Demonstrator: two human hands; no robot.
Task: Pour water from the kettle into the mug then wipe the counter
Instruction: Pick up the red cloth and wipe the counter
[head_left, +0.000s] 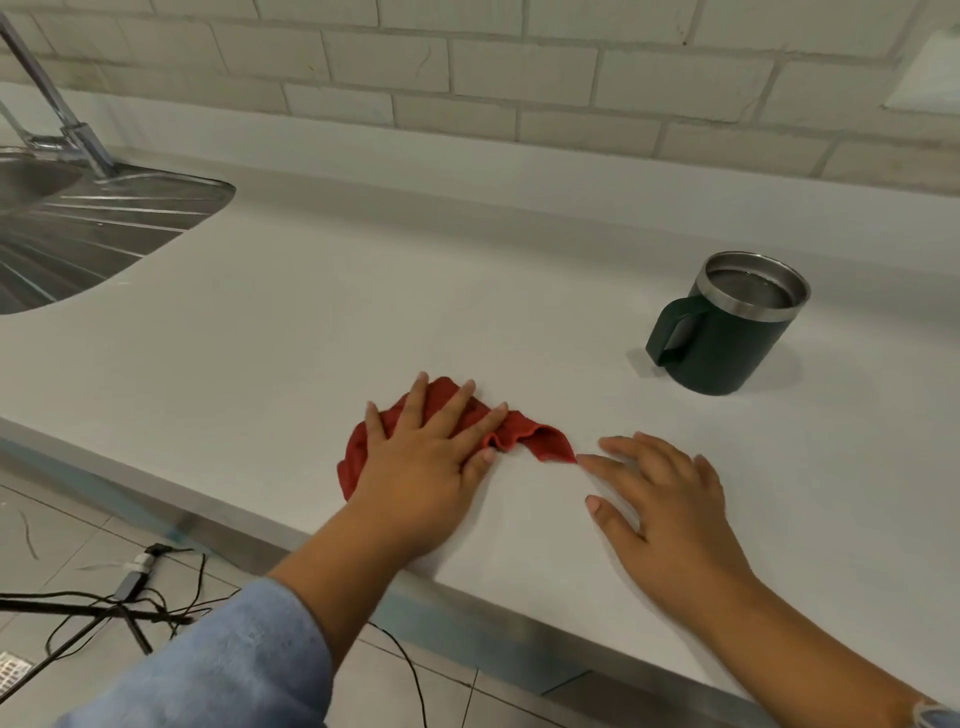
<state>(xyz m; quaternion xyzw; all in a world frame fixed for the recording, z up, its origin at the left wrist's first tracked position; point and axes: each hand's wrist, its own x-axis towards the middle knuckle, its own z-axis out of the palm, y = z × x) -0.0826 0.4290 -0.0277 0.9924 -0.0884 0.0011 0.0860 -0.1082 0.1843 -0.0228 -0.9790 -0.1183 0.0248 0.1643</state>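
A crumpled red cloth lies on the white counter near its front edge. My left hand presses flat on the cloth with fingers spread. To the right, my right hand rests palm down on the bare counter, its fingertips just touching the cloth's right corner. A dark green mug with a steel rim stands upright at the right, handle toward the left, with water visible inside. No kettle is in view.
A steel sink and drainboard with a tap sit at the far left. A tiled wall runs behind the counter. Cables lie on the tiled floor below the counter's front edge.
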